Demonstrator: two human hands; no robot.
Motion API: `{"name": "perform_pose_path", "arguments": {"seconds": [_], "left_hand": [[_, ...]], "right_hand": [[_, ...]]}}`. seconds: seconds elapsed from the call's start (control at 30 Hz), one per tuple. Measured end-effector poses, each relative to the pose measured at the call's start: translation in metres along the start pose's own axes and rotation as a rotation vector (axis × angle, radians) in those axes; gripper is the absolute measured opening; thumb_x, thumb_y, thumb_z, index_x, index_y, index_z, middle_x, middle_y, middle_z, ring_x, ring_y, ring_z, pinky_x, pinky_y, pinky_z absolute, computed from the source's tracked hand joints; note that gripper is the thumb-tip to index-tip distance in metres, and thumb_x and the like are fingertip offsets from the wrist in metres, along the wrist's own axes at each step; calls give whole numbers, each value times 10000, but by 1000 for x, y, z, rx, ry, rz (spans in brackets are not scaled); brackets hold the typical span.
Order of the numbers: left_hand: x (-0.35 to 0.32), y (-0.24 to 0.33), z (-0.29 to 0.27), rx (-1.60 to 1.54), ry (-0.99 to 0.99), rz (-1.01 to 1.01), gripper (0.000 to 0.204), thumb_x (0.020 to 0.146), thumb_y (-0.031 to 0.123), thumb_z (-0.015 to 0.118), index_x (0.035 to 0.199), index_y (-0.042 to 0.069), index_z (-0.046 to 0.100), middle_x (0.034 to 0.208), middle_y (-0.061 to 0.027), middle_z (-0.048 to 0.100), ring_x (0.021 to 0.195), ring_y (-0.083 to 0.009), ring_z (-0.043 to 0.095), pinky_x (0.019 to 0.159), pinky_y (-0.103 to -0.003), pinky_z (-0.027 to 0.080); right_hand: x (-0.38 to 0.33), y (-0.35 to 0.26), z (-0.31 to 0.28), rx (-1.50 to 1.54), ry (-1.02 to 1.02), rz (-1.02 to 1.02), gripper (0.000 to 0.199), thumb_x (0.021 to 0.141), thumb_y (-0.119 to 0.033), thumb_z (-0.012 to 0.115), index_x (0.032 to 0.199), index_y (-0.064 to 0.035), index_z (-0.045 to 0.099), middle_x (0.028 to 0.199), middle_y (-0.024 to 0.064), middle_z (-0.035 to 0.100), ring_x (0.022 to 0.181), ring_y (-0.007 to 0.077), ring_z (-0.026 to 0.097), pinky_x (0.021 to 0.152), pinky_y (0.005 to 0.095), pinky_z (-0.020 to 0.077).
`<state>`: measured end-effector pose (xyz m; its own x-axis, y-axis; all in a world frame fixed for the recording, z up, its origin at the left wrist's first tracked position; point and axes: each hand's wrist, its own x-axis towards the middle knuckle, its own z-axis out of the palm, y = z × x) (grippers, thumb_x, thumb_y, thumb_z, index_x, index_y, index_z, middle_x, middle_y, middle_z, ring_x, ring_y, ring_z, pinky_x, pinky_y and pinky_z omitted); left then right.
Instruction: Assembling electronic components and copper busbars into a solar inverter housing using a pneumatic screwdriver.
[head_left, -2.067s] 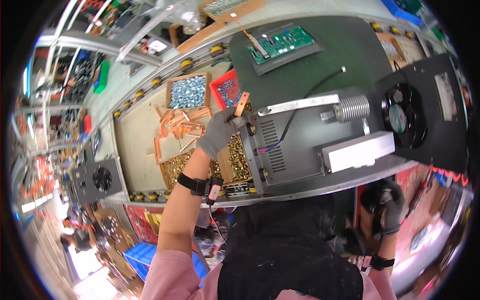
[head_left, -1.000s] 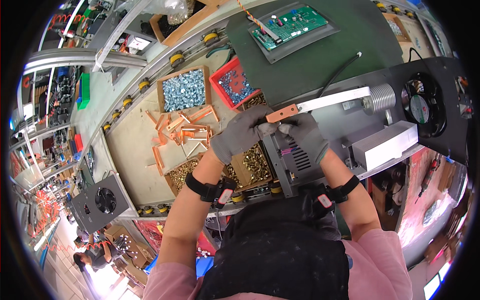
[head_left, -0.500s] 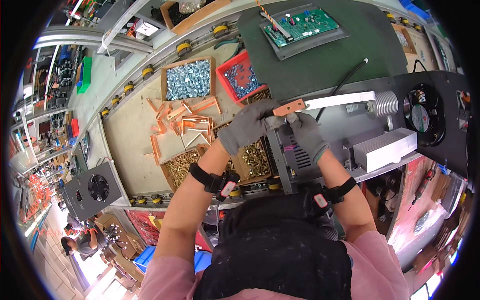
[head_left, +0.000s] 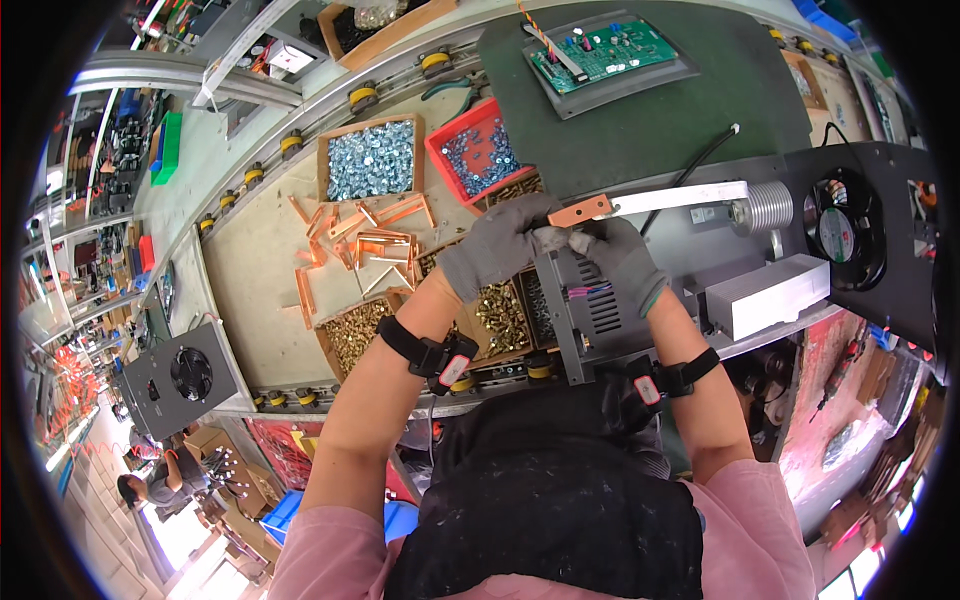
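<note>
Both of my hands wear grey gloves and meet at the copper end (head_left: 580, 211) of a flat silver bar (head_left: 680, 199). Two holes show in that copper end. My left hand (head_left: 500, 245) is closed on it from the left, thumb underneath. Just below it, my right hand (head_left: 628, 262) has its fingers pressed together close to the left thumb; what they hold, if anything, is hidden. Beyond the copper, the bar runs right to a silver coil (head_left: 768, 209) over a dark metal chassis (head_left: 655, 300) with slots and a finned metal block (head_left: 770, 297).
Left of my hands lie loose copper brackets (head_left: 385, 245), a box of silvery fasteners (head_left: 372, 160), a red bin (head_left: 450, 165) and brass-coloured screws (head_left: 500, 315). A green circuit board (head_left: 610, 55) lies on a dark green mat (head_left: 720, 110). A fan (head_left: 838, 230) sits at right.
My right hand has shifted slightly right, and its fingertips have turned under the copper end. My left hand keeps its grip. The whole view has moved a little.
</note>
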<state>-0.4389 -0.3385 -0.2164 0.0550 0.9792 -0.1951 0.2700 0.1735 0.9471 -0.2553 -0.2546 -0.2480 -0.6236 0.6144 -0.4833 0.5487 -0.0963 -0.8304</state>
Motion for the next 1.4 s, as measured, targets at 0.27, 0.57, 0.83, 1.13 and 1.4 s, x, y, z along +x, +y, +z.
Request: {"name": "perform_pose_path", "arguments": {"seconds": [0.27, 0.57, 0.83, 1.13, 1.4], "left_hand": [[2, 5, 0, -86, -13, -66, 300, 884, 266, 632, 1046, 18, 589, 910, -33, 605, 830, -94, 555, 744, -266, 474], [6, 6, 4, -264, -14, -112, 250, 869, 223, 653, 1024, 33, 606, 855, 18, 565, 773, -53, 510, 673, -223, 440], [2, -3, 1, -203, 17, -180, 243, 856, 185, 662, 1036, 30, 613, 870, 18, 572, 782, -58, 519, 674, -220, 448], [0, 0, 6, -167, 76, -162, 284, 835, 177, 686, 1068, 31, 610, 895, 24, 575, 785, -58, 521, 680, -221, 452], [-3, -5, 8, -161, 71, -147, 285, 842, 195, 681, 1062, 26, 617, 879, 9, 595, 787, -70, 548, 713, -239, 471]], "right_hand": [[-3, 18, 10, 374, -41, -44, 237, 867, -143, 627, 1022, 36, 646, 741, 31, 617, 616, 75, 526, 554, 234, 454], [14, 10, 9, 272, -53, 183, 270, 867, -231, 651, 938, 30, 650, 642, 24, 578, 522, 88, 510, 461, 248, 430], [0, 17, 12, 489, -96, 8, 255, 885, -234, 620, 954, 9, 655, 666, 18, 575, 576, 70, 516, 498, 231, 422], [3, -4, 9, 300, 0, 101, 290, 871, -259, 641, 978, 10, 655, 689, 15, 589, 597, 76, 525, 530, 250, 438], [15, 23, 31, 99, 216, -52, 357, 874, -332, 625, 975, 10, 636, 720, 46, 622, 658, 126, 577, 611, 310, 459]]}}
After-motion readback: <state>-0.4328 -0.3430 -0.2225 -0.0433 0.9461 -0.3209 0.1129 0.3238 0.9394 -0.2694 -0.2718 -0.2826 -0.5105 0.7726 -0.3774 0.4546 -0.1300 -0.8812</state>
